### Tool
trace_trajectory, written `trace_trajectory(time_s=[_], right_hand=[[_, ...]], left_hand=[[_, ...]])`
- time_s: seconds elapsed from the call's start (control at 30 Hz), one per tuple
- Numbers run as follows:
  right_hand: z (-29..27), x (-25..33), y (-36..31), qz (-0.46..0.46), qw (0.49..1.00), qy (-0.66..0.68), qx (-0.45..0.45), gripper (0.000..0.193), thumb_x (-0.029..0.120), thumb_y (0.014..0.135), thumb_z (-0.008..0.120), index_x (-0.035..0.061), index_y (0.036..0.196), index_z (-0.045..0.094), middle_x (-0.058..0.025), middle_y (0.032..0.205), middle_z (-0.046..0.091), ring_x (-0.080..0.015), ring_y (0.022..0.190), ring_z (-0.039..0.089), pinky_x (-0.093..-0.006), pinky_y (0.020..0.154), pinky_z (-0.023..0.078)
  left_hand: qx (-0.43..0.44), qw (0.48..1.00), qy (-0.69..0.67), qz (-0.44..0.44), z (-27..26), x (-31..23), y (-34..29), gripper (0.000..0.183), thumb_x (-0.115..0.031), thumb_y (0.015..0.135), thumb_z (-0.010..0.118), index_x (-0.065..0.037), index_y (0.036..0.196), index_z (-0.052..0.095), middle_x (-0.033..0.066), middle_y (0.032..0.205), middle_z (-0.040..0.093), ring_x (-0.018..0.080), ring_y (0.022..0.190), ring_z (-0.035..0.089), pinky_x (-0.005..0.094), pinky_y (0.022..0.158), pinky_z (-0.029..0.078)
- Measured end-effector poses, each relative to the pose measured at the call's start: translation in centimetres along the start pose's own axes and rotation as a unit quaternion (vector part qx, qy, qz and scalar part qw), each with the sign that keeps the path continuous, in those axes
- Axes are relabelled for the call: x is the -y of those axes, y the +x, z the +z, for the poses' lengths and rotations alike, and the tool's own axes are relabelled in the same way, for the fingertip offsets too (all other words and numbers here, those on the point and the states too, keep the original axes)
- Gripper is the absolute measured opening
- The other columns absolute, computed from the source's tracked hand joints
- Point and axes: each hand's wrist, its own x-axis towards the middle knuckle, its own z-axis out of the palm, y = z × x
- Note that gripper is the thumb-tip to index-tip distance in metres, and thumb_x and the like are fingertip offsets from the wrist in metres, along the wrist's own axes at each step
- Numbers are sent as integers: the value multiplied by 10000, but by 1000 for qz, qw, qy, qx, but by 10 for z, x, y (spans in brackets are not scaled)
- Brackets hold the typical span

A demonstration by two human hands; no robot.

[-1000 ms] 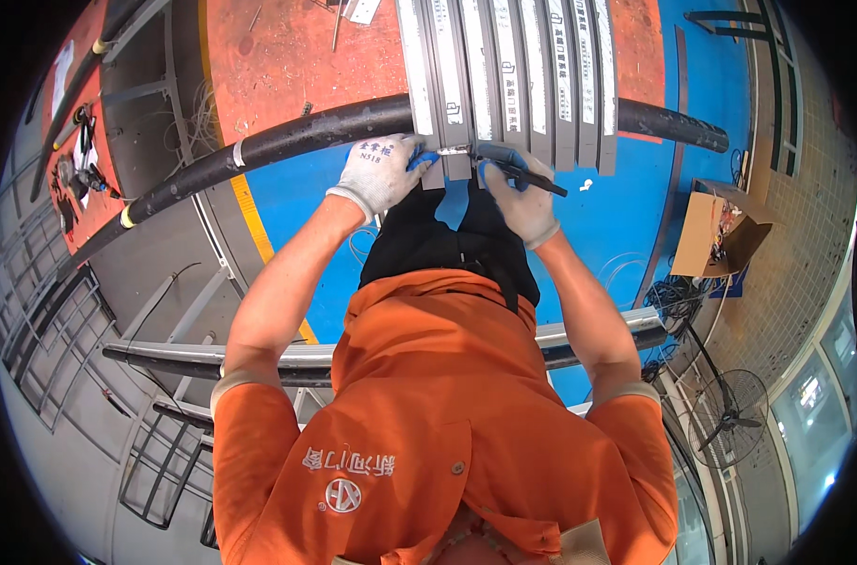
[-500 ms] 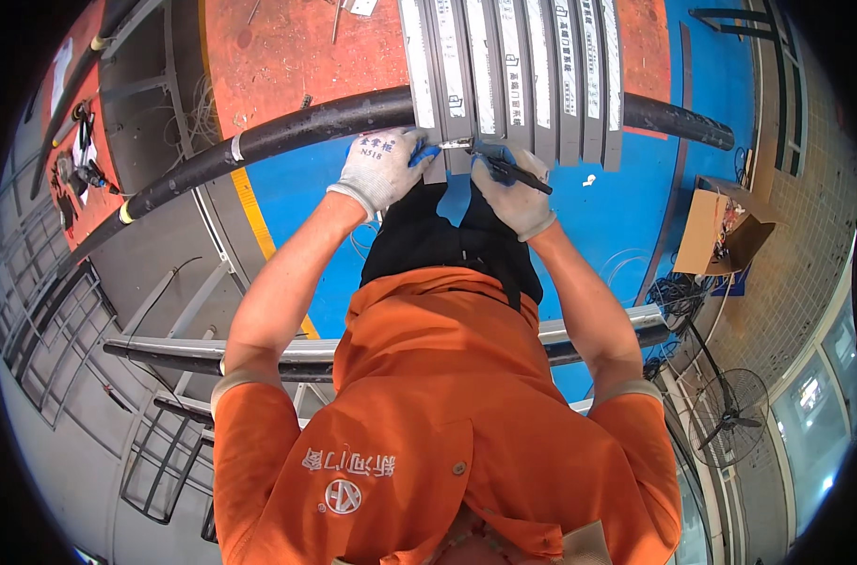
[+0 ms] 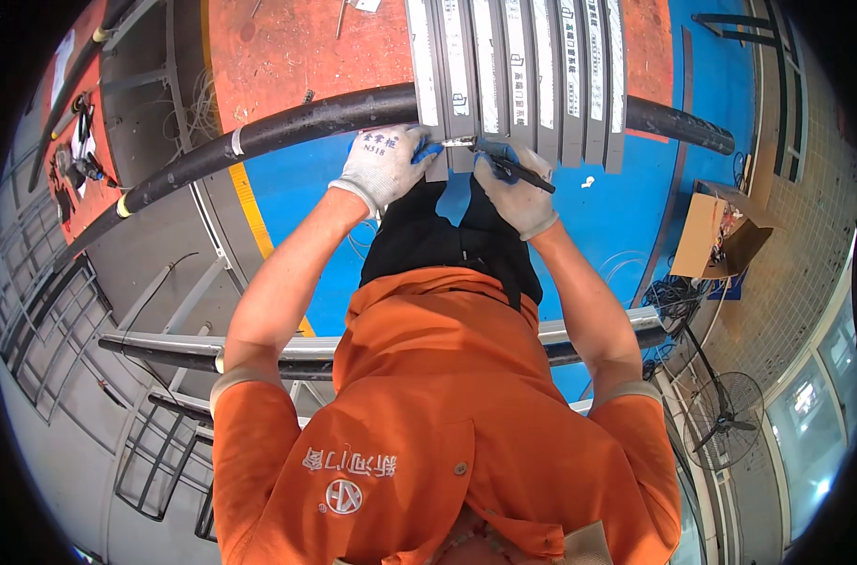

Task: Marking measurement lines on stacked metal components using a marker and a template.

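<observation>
Several long grey metal profiles (image 3: 545,94) with printed white film lie side by side, their near ends pointing toward me. At the leftmost ends, my left hand (image 3: 383,169) in a white glove with blue fingertips is closed, its fingertips pinched together. What it grips is hidden. A small silvery piece (image 3: 459,142) spans the gap between both hands' fingertips, across the profile ends. My right hand (image 3: 522,204), gloved alike, is closed around a slim black pen-like tool (image 3: 524,175), which slants down to the right.
Under the profiles runs a thick black padded bar (image 3: 329,115), with a red board (image 3: 296,47) beyond. Tools (image 3: 85,155) lie on another red surface at left. On the right are an open cardboard box (image 3: 720,231), tangled cables (image 3: 678,299) and a standing fan (image 3: 725,419).
The profiles and padded bar sit very slightly farther right in the picture. Both hands keep nearly the same grip and place, with the black tool still in the right.
</observation>
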Motion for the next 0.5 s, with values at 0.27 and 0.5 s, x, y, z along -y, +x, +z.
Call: trace_trajectory(time_s=[0.27,0.5], right_hand=[[0,1,1,10,1000,-2,8,215,50,854,782,11,1061,738,-113,844,713,-209,739,694,-331,702,569],[-1,1,1,23,999,-18,22,208,58,861,774,13,1061,740,-112,844,712,-210,743,694,-337,708,569]], left_hand=[[35,999,10,-8,-5,-3,1,398,-394,1008,632,-64,1212,725,177,1091,743,372,1011,720,447,884,566],[47,999,9,-19,-4,-2,2,395,-391,1003,632,-69,1211,727,172,1093,748,363,1021,722,450,894,564]])
